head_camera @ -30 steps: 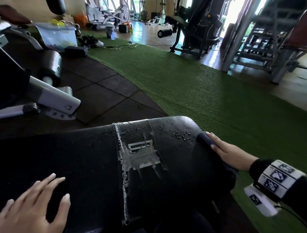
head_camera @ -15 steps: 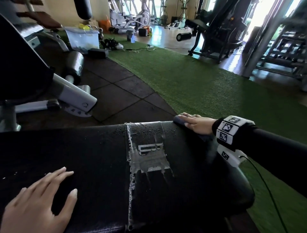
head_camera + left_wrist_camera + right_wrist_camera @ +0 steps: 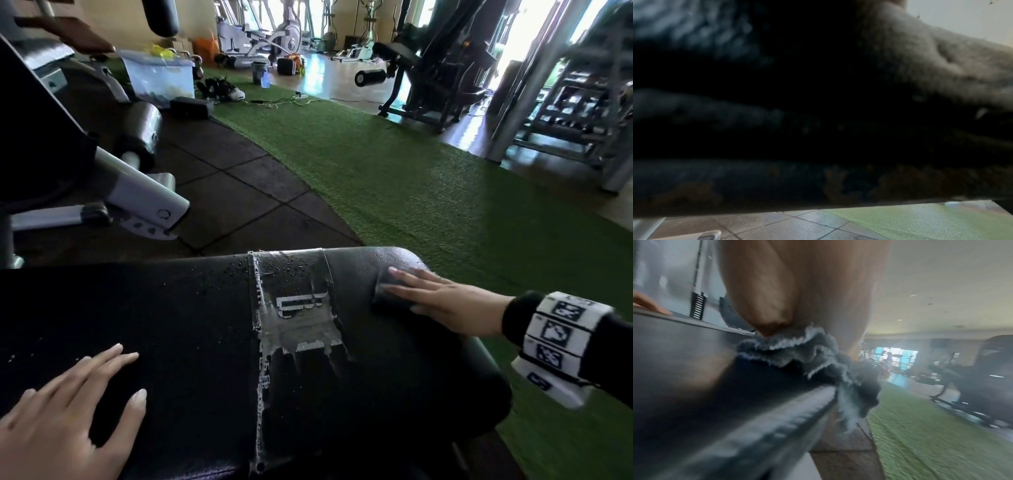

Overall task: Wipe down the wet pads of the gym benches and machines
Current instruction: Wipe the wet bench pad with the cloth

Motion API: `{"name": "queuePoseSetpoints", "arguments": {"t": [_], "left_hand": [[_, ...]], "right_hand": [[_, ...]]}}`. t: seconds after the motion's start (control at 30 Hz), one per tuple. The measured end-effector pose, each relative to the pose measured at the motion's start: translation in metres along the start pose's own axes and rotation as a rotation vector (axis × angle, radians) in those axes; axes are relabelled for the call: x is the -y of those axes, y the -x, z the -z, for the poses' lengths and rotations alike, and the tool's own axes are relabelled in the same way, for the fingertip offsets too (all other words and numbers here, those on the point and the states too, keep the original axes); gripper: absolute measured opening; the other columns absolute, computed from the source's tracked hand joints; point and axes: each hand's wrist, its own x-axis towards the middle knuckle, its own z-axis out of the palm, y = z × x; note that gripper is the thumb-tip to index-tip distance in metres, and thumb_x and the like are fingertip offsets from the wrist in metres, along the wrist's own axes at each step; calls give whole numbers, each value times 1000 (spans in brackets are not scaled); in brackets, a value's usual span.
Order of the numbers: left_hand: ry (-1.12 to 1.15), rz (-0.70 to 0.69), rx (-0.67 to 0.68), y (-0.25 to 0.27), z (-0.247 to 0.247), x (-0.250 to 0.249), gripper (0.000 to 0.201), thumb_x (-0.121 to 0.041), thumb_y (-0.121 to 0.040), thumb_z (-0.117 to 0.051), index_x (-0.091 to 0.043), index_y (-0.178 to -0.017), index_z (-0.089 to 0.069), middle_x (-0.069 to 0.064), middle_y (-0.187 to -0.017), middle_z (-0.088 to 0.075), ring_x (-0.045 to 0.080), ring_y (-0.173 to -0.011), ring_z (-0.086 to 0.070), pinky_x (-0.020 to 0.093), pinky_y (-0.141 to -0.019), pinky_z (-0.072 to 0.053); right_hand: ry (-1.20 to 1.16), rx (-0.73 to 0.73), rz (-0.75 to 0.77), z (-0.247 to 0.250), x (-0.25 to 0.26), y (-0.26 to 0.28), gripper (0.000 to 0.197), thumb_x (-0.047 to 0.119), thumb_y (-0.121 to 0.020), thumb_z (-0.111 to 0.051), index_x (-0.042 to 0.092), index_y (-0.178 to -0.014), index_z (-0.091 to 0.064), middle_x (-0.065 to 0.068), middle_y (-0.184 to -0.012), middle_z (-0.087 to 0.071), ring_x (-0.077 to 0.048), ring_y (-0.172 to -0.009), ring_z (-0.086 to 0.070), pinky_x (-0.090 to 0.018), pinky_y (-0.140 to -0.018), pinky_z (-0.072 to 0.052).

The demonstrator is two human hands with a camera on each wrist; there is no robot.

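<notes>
A black bench pad (image 3: 191, 335) fills the lower half of the head view, with a strip of clear tape (image 3: 294, 308) and water drops (image 3: 239, 267) across its far edge. My right hand (image 3: 442, 301) lies flat, fingers straight, pressing a dark grey cloth (image 3: 385, 287) onto the pad's far right corner. In the right wrist view the cloth (image 3: 807, 356) bunches under the palm at the pad's edge (image 3: 777, 410). My left hand (image 3: 65, 418) rests flat on the pad at the near left, fingers spread, holding nothing. The left wrist view is dark and blurred.
Another bench with a white frame (image 3: 144, 195) and roller pad (image 3: 140, 133) stands to the left on dark rubber tiles (image 3: 233, 192). Green turf (image 3: 411, 192) runs to the right. A clear plastic bin (image 3: 157, 78), cables and further machines (image 3: 428, 68) lie beyond.
My right hand slid the cloth from the pad's right side to its far edge, then back to the far right corner. Drops right of the tape are gone. The left hand stayed put.
</notes>
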Motion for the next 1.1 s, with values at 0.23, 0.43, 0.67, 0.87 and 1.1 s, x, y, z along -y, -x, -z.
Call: {"name": "queuePoseSetpoints", "arguments": {"t": [0.23, 0.43, 0.67, 0.87, 1.1], "left_hand": [[-65, -10, 4, -2, 6, -6, 50, -56, -76, -46, -37, -122, -54, -16, -137, -49, 19, -133, -41, 57, -104, -35], [-74, 21, 22, -1, 11, -10, 50, -58, -76, -45, -44, -123, -51, -22, -137, -47, 16, -133, -41, 58, -105, -34], [-63, 31, 43, 0, 9, -7, 49, -59, -77, -43, -53, -125, -44, -24, -139, -44, 15, -136, -36, 60, -107, -30], [-99, 9, 16, -1, 9, -11, 51, -57, -77, -44, -38, -123, -53, -15, -136, -50, 20, -132, -41, 60, -105, -33], [-135, 31, 35, -2, 16, -17, 48, -58, -76, -43, -44, -121, -51, -18, -134, -51, 17, -130, -44, 58, -103, -36]], "right_hand": [[-71, 13, -265, 25, -26, -71, 54, 23, -103, -26, 25, -148, 4, -4, -157, 8, -17, -144, 7, -24, -111, 8], [0, 83, -108, 30, 34, -106, 53, 35, -102, -24, 40, -148, 2, 8, -157, 12, -24, -143, 12, -45, -117, 3], [67, 93, 107, 6, 39, -25, 52, 34, -101, -28, 45, -144, -1, 23, -148, 21, -11, -140, 19, -33, -117, 6], [-115, 6, -130, 11, -23, -7, 52, 27, -101, -33, 44, -140, -2, 14, -154, 9, -10, -144, 9, -22, -115, 5], [-8, 42, -295, 35, -5, -86, 54, 23, -103, -26, 26, -149, 4, -4, -158, 6, -19, -145, 4, -33, -116, 1]]}}
